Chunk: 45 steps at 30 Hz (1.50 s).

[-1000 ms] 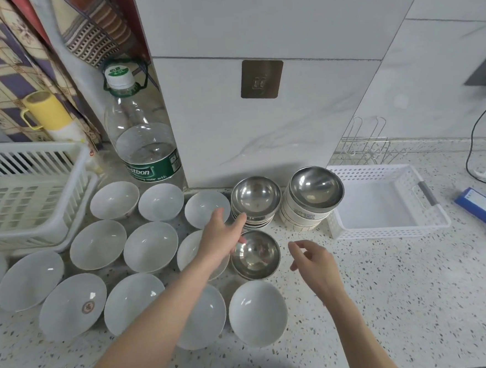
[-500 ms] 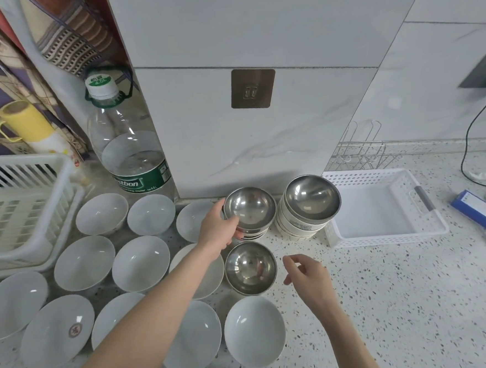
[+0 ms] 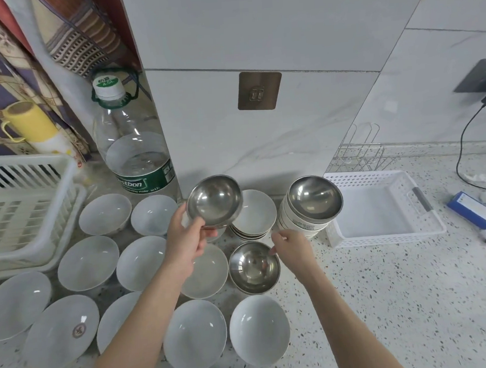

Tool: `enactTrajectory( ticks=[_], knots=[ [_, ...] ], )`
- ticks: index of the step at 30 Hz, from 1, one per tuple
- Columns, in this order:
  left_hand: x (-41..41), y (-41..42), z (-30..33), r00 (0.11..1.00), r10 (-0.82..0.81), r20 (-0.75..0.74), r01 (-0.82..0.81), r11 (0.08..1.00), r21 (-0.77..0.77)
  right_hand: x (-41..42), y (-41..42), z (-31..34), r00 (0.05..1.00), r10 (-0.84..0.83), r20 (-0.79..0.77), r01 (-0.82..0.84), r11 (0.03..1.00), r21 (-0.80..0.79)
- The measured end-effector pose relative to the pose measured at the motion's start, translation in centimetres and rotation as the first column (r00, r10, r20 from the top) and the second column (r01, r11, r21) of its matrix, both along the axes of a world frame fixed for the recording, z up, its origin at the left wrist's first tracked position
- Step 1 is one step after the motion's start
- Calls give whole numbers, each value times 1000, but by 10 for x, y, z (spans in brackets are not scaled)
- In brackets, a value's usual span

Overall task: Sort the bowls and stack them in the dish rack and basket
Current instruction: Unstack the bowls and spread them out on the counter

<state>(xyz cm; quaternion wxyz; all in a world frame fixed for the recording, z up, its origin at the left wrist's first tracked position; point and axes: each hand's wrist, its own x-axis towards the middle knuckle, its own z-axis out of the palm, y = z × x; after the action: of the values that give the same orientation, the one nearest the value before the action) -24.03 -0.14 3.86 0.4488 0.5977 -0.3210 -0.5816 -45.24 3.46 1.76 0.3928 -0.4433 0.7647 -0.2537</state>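
- Gripping a steel bowl (image 3: 213,200) by its near rim, we are holding it aloft in our left hand (image 3: 186,239).
- We are pinching the rim of a second steel bowl (image 3: 254,267) on the counter (image 3: 387,288) with our right hand (image 3: 293,245).

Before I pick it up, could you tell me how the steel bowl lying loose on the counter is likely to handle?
The steel bowl on the counter looks thin-walled, so it is probably light and stiff. Its polished, rounded sides suggest it may slip or rock when nudged. The right hand meets it at the rim, likely the surest hold.
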Motion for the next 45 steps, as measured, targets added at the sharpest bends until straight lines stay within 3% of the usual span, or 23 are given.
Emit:
enactTrajectory(
  ticks=[8,22,30,38,45],
  knots=[
    [45,39,-9,989,102,-106,-96,993,64,24,-37,-9,991,-47,-123,53,998,45],
    [65,90,-24,976,101,-195,-86,993,86,36,-44,-3,984,-138,-109,137,990,-19],
    [65,107,-20,978,107,-177,-92,992,91,32,-27,12,992,-121,26,123,981,-147],
    [55,124,-23,994,49,-98,-35,989,141,20,44,29,898,-296,326,360,920,-153],
    [37,131,-25,997,-73,-16,75,985,157,-8,115,27,801,-477,361,542,835,-98]
  ],
)
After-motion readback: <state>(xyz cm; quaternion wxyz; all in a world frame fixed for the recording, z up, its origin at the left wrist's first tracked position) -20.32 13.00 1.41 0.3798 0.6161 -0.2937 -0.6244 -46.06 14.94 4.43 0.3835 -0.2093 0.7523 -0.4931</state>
